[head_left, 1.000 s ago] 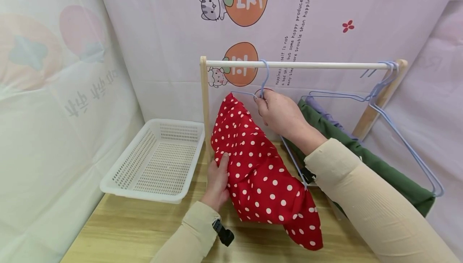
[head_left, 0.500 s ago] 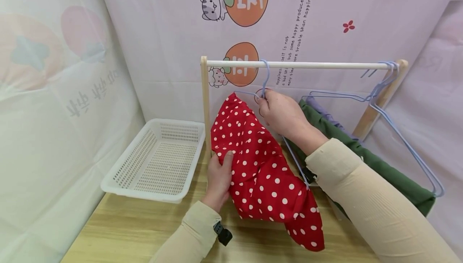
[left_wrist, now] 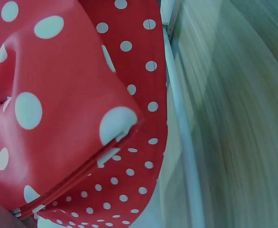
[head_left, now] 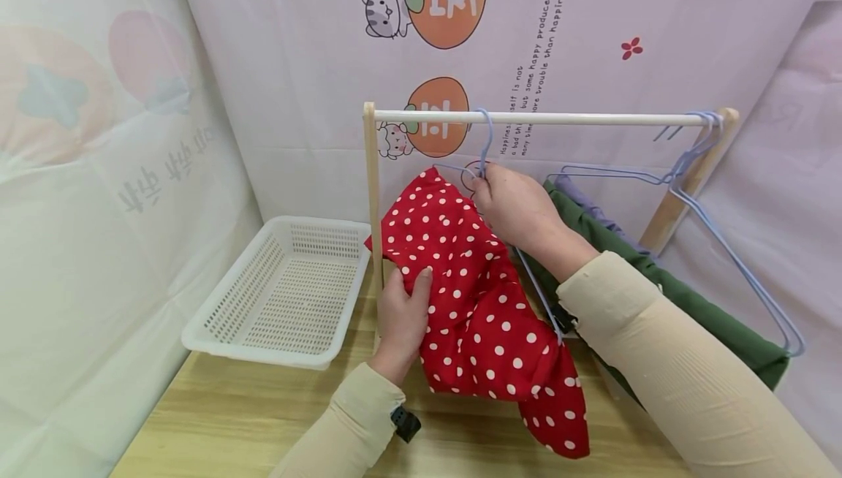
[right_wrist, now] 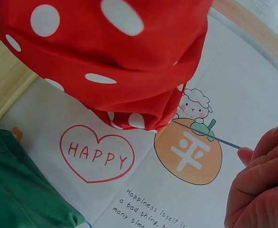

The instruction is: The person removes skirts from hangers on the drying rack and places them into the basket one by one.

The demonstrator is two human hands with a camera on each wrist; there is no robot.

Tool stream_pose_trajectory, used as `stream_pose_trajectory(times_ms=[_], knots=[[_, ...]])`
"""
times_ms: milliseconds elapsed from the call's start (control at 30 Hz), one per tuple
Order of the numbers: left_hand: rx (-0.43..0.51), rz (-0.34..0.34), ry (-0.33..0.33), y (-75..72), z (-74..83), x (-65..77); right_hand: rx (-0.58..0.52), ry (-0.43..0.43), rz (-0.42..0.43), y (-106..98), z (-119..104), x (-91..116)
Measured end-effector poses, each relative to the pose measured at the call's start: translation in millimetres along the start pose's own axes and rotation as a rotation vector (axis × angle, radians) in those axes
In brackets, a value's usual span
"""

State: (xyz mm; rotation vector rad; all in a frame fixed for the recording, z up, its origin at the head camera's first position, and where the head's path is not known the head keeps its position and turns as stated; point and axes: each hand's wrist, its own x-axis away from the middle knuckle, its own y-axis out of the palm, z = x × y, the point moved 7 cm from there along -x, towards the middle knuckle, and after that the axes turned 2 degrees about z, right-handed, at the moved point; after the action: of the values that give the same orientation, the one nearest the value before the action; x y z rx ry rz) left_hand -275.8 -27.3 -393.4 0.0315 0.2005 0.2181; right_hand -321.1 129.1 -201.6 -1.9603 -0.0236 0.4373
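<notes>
A red cloth with white polka dots (head_left: 454, 273) hangs slanted from a blue wire hanger (head_left: 487, 138), whose hook sits over the white rod (head_left: 579, 119) of a small rack. My right hand (head_left: 516, 204) grips the hanger just below its hook; the right wrist view catches the curled fingers by the thin wire (right_wrist: 219, 139). Lower on the cloth's left side, my left hand (head_left: 403, 321) holds the fabric with its thumb in front, the other fingers partly hidden. Folds and a loose hem of the cloth (left_wrist: 58, 85) fill much of the left wrist view.
Left of the rack's wooden post (head_left: 373, 178) stands a white perforated basket (head_left: 263, 356) on the wooden table (head_left: 217, 412). Several blue hangers (head_left: 737, 244) crowd the rod's right end, carrying green cloth (head_left: 691, 310) and purple cloth (head_left: 598, 213). A printed curtain (head_left: 296, 98) backs the rack.
My left hand has shifted slightly up and right on the cloth. The cloth's upper left part has spread leftward behind the post, and its top corner and the hanger have slid a little right.
</notes>
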Motion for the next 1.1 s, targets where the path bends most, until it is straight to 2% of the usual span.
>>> stream_pose_trajectory(times_ms=[133,200,367,467,733,1100], knots=[[-0.104,0.004,0.051,1.3,10.4,1.4,0.010,0.002,0.000,-1,1,0],[-0.127,-0.006,0.085,2.9,15.7,1.5,0.013,0.002,-0.001,-1,1,1],[-0.070,-0.073,0.167,9.1,25.4,0.4,0.015,-0.004,-0.001,-2,2,2],[-0.055,-0.087,0.200,11.0,29.2,0.2,0.012,-0.006,-0.001,-2,2,1],[-0.122,-0.083,0.305,13.0,36.8,-0.3,0.010,0.005,0.001,-2,3,2],[-0.209,-0.063,0.383,13.0,45.6,1.7,0.017,0.018,-0.011,-1,4,1]])
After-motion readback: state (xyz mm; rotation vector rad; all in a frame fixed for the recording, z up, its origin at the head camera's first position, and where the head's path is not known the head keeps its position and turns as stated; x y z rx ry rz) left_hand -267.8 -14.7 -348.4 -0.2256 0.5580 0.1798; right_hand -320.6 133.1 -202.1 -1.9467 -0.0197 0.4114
